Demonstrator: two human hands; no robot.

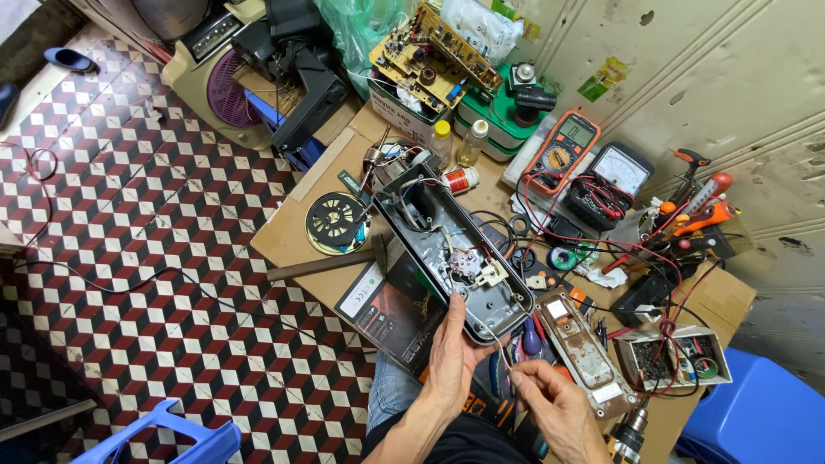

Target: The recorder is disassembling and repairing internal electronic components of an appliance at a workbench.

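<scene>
We see the left hand gripping the near end of a long grey opened appliance housing, fingers wrapped along its rim, thumb on the edge. The housing lies tilted over the cardboard-covered workbench, wiring exposed inside. The right hand, just beside it, pinches a thin wire between thumb and forefinger. An orange multimeter sits well apart, behind.

opened grey appliance housing | long, rounded shell, open side up, wiring and a white switch part showing inside | lies slantwise from upper left to lower right over the cardboard worktop | near end propped up | thin pale wire trails off that end
</scene>
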